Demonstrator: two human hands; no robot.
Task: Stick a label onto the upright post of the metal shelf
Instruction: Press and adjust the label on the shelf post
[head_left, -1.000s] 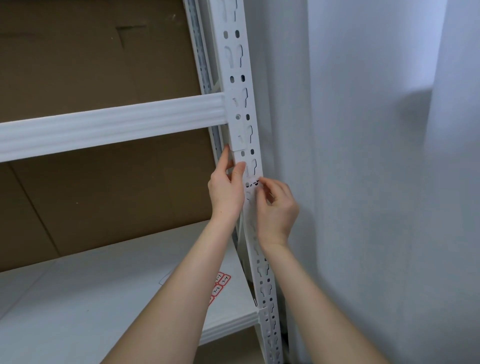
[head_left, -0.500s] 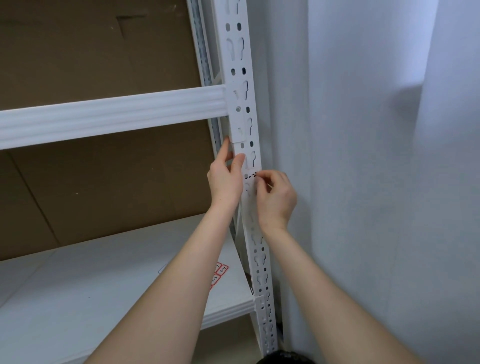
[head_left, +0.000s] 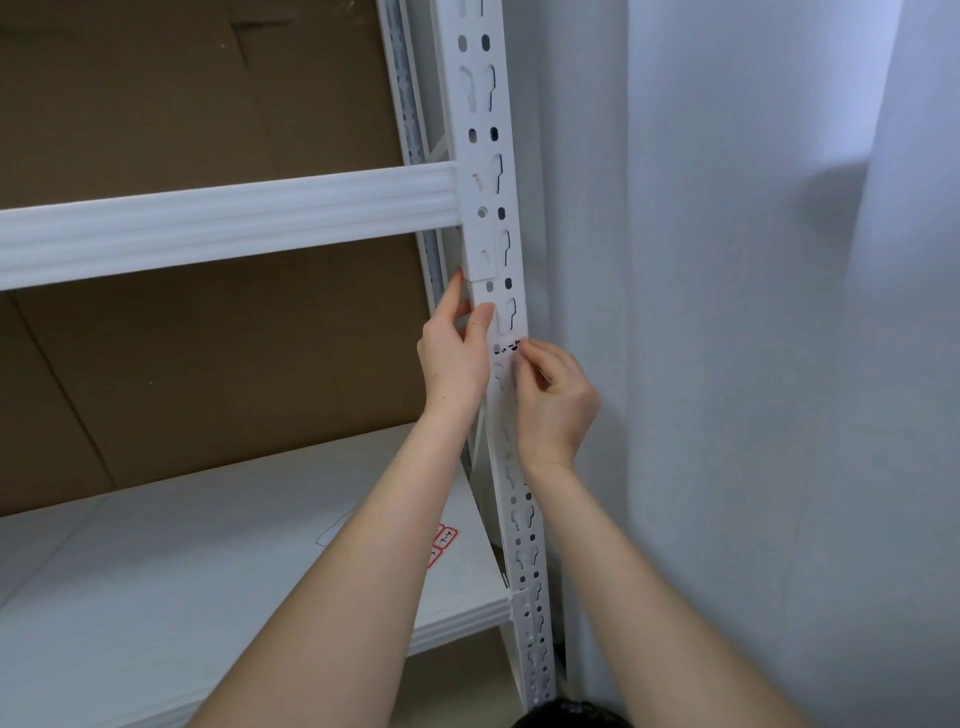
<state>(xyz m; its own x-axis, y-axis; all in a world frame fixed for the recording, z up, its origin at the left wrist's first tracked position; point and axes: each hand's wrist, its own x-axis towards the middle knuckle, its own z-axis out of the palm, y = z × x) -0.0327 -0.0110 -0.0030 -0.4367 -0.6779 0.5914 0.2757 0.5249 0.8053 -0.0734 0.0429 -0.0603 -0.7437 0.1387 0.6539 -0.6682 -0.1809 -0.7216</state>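
Holding label (head_left: 508, 347) against post (head_left: 485, 156), beam (head_left: 234, 218) at 12 o'clock. Right hand (head_left: 558, 400) fingers (head_left: 525, 354) pinch its 3 o'clock edge; left hand (head_left: 457, 358) rests straight-fingered at 9. Risk: slots (head_left: 511, 314) leave little metal, so label may wrinkle or skew.

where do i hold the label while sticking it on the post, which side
Grip the label by its right end, pinching from the right, as the right hand does. It is a small thin strip lying across the face of the upright post, so an end grip leaves the rest free to press flat. The left hand rests on the other edge.
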